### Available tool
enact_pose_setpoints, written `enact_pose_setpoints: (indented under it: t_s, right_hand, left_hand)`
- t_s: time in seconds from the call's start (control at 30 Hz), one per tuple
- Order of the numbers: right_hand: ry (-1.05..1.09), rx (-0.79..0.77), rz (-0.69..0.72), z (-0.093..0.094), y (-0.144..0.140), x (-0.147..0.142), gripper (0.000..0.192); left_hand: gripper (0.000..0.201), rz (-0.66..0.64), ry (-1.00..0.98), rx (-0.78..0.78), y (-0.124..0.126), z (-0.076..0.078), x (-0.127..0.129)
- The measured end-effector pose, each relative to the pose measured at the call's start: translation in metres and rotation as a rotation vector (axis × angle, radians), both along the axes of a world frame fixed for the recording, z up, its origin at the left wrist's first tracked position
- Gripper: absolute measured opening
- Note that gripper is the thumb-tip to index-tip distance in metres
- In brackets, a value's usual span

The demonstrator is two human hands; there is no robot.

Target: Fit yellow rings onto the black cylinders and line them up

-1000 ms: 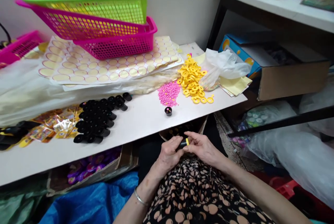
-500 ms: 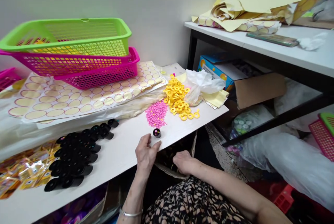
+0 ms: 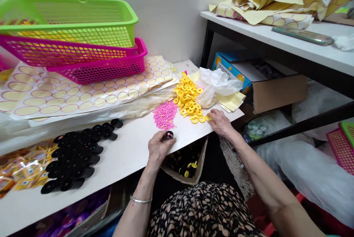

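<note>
The left hand (image 3: 158, 147) is pinching a small black cap (image 3: 169, 135) on the table (image 3: 129, 152), fingers curled around it. The right hand (image 3: 219, 122) is resting loosely open, fingertips touching a yellow ring (image 3: 208, 118) at the pile's edge. Risk: that ring is lying near the table edge and could be knocked off; the pink beads (image 3: 165, 114) could scatter.

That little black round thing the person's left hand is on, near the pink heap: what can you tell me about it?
The small black cap is a short, round piece that looks like plastic, standing upright on the white tabletop near its front edge. Its top face shows small pink and yellowish specks. The left hand grips its side with the fingers. It sits just in front of the pile of pink beads, apart from it, and well to the right of the cluster of similar black pieces.
</note>
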State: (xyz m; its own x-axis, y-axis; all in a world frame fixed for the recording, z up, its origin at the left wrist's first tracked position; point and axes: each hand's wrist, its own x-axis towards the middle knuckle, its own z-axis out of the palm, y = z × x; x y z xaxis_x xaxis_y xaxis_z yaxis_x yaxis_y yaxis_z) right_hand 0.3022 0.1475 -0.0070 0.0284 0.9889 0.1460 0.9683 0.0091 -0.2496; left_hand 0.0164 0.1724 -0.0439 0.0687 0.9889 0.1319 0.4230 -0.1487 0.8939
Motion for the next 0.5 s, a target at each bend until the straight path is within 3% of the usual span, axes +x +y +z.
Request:
enact_pose_setpoints:
  t_s: [0.2,0.3,0.37,0.43,0.5]
  right_hand:
    - [-0.189,0.115,0.072,-0.010,-0.008,0.000,0.022]
    - [-0.104,0.198,0.040,-0.011,-0.019,-0.011,0.025]
    - [0.124,0.258,0.046,-0.007,-0.027,-0.026,0.025]
    - [0.483,0.260,0.082,0.000,-0.035,-0.048,0.025]
    - [0.830,0.130,0.137,0.009,-0.043,-0.074,0.025]
  left_hand:
    - [0.034,-0.026,-0.001,0.012,-0.004,-0.002,0.004]
    - [0.032,-0.064,-0.022,0.021,-0.004,-0.001,0.006]
    - [0.039,-0.073,-0.082,0.015,-0.006,0.002,0.006]
    - [0.047,-0.031,-0.220,0.007,-0.011,0.009,0.004]
    - [0.041,0.049,-0.398,-0.019,-0.023,0.019,0.003]
